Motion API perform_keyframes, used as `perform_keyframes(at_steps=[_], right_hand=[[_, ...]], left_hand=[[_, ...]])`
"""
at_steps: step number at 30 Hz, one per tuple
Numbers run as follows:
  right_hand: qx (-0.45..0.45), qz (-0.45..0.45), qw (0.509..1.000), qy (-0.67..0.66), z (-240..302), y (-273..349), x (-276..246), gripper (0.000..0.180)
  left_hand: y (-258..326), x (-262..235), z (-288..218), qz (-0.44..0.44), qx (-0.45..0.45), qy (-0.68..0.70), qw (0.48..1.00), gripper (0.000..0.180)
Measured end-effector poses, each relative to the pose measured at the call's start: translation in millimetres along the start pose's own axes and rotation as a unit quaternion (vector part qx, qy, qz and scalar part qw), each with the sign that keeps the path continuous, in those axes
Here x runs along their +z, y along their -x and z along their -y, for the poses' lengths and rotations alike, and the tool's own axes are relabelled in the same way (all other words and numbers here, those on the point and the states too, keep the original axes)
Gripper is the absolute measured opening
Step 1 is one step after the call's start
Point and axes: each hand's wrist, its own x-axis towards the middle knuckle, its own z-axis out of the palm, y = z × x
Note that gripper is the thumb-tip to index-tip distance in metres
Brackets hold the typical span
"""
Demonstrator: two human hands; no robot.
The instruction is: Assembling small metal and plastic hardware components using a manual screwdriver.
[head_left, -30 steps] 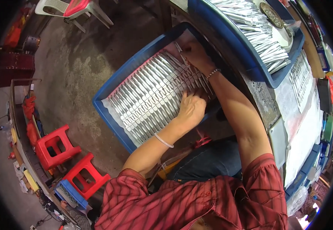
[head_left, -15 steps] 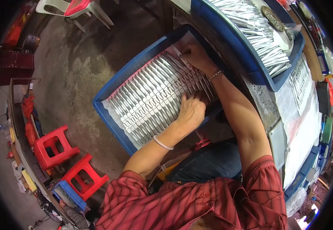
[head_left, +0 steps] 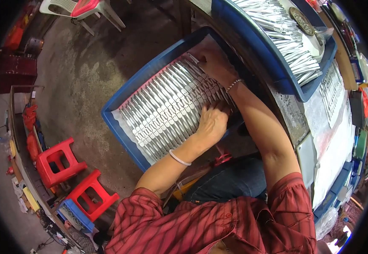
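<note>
A blue plastic tray (head_left: 122, 142) lined with pale sheet holds slim silver metal pieces (head_left: 158, 112) in overlapping rows, with pointed ends outward and flat, holed ends along the middle. My left hand (head_left: 212, 124), wearing a white bangle, curls its fingers over the near ends of the pieces at the right of the rows. At their far ends is my right hand (head_left: 218, 67), a beaded bracelet at its wrist, its fingers closed against the pieces. Shadow and the hand itself hide its fingertips. Between both hands the rightmost pieces lie close together.
On the table to the right stands a larger blue bin (head_left: 260, 46) heaped with similar silver pieces, a round dark disc (head_left: 301, 21) on top. Two red stools (head_left: 61, 162) stand at lower left, near a small blue basket (head_left: 74, 215). A white chair (head_left: 103, 12) is at the back.
My right hand has shifted slightly downward and in toward the rows. The rightmost pieces, which stood looser and tilted, now lie closer to the others. My left hand has barely moved.
</note>
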Motion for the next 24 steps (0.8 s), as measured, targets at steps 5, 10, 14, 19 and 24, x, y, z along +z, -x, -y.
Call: perform_keyframes(at_steps=[5, 10, 14, 19, 24], right_hand=[[-0.044, 0.037, 0.997, 0.058, -24.5, -11.6, -1.2, 0.02], [-0.036, 0.049, 0.998, -0.035, -20.2, -8.0, 1.2, 0.022], [0.03, 0.07, 0.993, -0.087, -26.4, -4.8, -14.0, 0.024], [-0.025, 0.022, 0.996, -0.085, 27.5, 69.9, -51.8, 0.02], [-0.029, 0.068, 0.997, -0.011, 91.3, 212.9, -132.2, 0.02]], left_hand=[[-0.8, 5.6, 2.3, -0.095, 0.053, 0.017, 0.994, 0.02], [2.6, 4.3, 5.8, -0.085, 0.049, -0.005, 0.995, 0.022], [-5.4, 7.6, 1.4, -0.144, 0.071, 0.031, 0.987, 0.021], [0.2, -0.8, 2.5, -0.104, 0.063, 0.035, 0.992, 0.026], [19.7, -28.6, -36.3, -0.1, 0.127, 0.093, 0.982, 0.025]])
